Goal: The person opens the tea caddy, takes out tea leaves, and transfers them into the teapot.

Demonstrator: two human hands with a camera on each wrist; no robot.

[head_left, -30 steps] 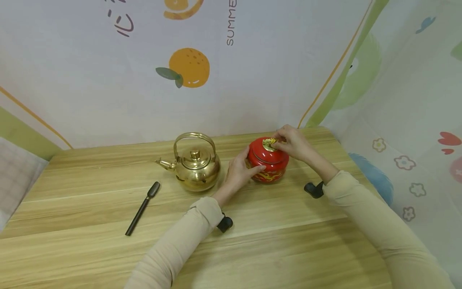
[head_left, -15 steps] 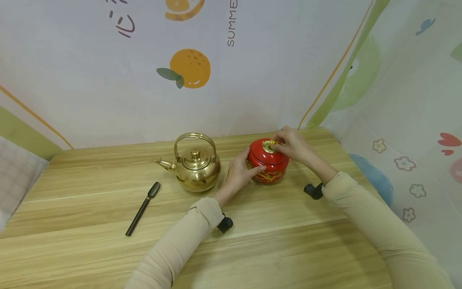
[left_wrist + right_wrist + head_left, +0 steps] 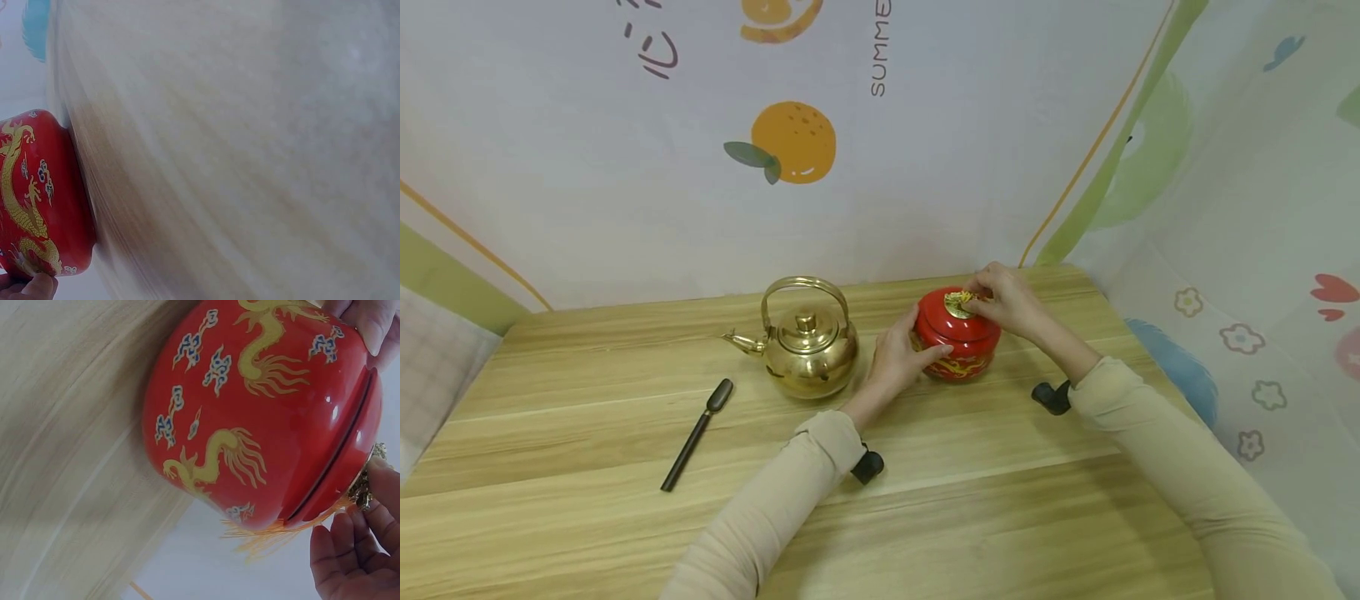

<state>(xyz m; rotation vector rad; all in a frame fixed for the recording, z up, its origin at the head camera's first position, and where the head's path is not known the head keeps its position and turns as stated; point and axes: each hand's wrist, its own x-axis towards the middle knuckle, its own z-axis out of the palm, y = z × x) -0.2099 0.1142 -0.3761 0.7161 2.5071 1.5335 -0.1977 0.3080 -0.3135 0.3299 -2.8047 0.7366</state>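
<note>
A red lidded jar (image 3: 973,358) with gold dragons and small clouds stands at the back of the wooden table. My left hand (image 3: 895,354) holds its near left side, thumb across the front and fingers round the side. The domed red lid (image 3: 938,315) sits on the jar, a dark seam showing below it in the right wrist view. My right hand (image 3: 1011,300) pinches the gold knob (image 3: 361,490) on top between thumb and fingers. A yellow tassel (image 3: 269,539) hangs from the knob behind the jar. Only the left thumb and a fingertip show in the left wrist view.
A brass kettle (image 3: 808,362) with a tall loop handle stands left of my left hand, spout pointing left. Further left, a dark long-handled scoop (image 3: 696,437) lies on the table (image 3: 550,400). A printed cloth (image 3: 925,183) hangs behind the table's back edge.
</note>
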